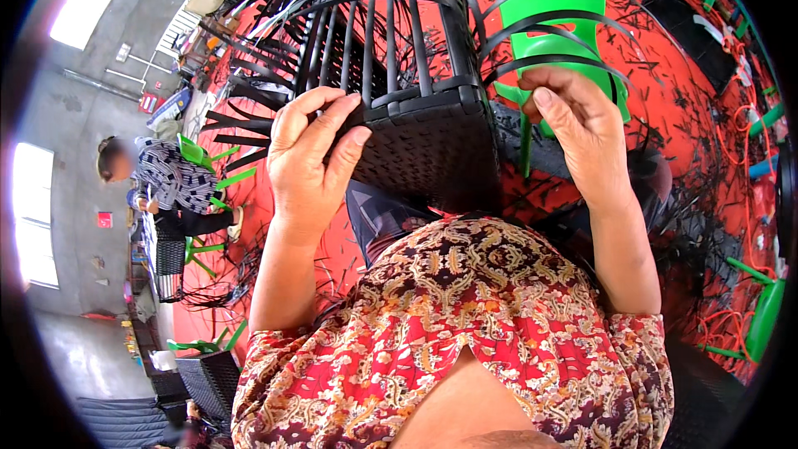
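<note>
A woven black strip frame (428, 145), part of a furniture piece with dark bars, stands upright before me, its top edge facing my hands. My left hand (312, 150) is at its left corner, fingers bent, thumb apart from the index finger, fingertips near or touching the edge; I see nothing held. To the right of the frame, my right hand (578, 120) is raised with fingers curled and the thumb close to the index finger. Loose black strips (553, 17) arc from the frame past this hand. Whether it pinches one cannot be made out.
A green plastic chair (553, 0) stands beyond my right hand. Black strip scraps litter the red floor (665, 129). At left, a person (174, 175) sits on a green chair by a wall. Orange cords (748, 224) and another green chair (765, 320) lie at the right.
</note>
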